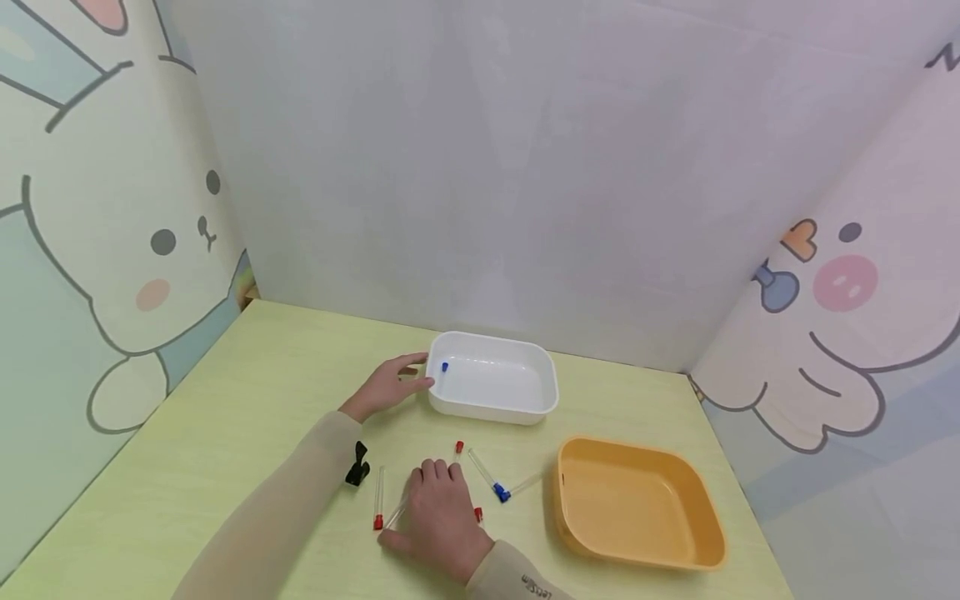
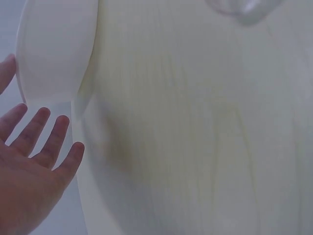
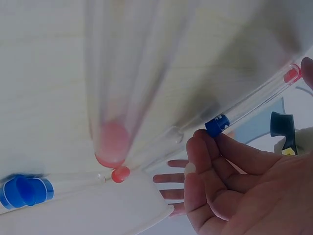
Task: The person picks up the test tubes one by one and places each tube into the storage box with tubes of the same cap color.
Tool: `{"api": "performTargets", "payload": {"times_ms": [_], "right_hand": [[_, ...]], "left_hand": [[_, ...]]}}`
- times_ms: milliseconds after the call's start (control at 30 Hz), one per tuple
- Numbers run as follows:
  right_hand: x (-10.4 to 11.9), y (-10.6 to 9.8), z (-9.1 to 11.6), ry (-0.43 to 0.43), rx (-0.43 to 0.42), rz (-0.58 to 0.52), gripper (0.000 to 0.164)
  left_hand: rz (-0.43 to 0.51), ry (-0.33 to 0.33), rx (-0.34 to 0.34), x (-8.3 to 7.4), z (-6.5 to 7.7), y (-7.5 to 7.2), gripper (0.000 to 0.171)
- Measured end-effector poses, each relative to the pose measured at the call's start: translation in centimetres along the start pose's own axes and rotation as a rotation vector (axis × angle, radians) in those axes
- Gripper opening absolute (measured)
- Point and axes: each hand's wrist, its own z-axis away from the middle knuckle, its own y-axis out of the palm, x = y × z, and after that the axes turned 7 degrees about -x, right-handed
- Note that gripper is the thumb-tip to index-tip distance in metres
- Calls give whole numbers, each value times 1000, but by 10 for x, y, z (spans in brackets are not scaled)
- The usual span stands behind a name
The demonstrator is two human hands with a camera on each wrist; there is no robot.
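Note:
My left hand (image 1: pixel 390 385) reaches to the left end of the white tray (image 1: pixel 491 411), its fingers fairly straight at the rim. The left wrist view shows those fingers spread beside the tray wall (image 2: pixel 58 54). Lower on the table, my right hand (image 1: pixel 438 517) has curled fingers and holds a clear test tube (image 1: pixel 397 510) between thumb and fingertips. In the right wrist view, its blue cap (image 3: pixel 217 126) meets the fingertips. Left of it lies a red-capped tube (image 1: pixel 378 500). Two blue-capped tubes (image 1: pixel 482 467) lie to the right, with red caps (image 1: pixel 459 447) near the hand.
An orange tray (image 1: pixel 637 558) stands at the right of the yellow-green table (image 1: pixel 300 350). Inside the white tray, near its left end, is a small blue piece (image 1: pixel 445 367). A black bow (image 1: pixel 358 465) shows beside the left sleeve. Cartoon-printed cloth walls surround the table.

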Motion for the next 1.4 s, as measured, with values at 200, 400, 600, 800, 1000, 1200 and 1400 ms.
{"api": "performTargets", "payload": {"times_ms": [200,400,600,800,1000,1200,1400], "right_hand": [[3,1,-1,-2,27,-11,78],[5,2,-2,-18,51,-27,72],[0,-5,-3,-7,30,-39,66],[-12,-12,-7,-1,20,-40,69],[-26,-18,-11,-12,-16,-45,75],[-40,-27,-14,-13,-68,-101,79],[-54,-38,-18,-5,-106,-154,78]], "left_hand": [[-3,-8,-2,-2,0,1,64],[-1,-8,-4,-3,1,1,64],[-4,-2,0,-5,1,1,63],[-11,-8,-4,-7,1,0,63],[-10,2,-1,-8,1,-2,63],[-6,7,4,-9,1,-3,63],[-12,17,14,-9,0,-3,62]]}}
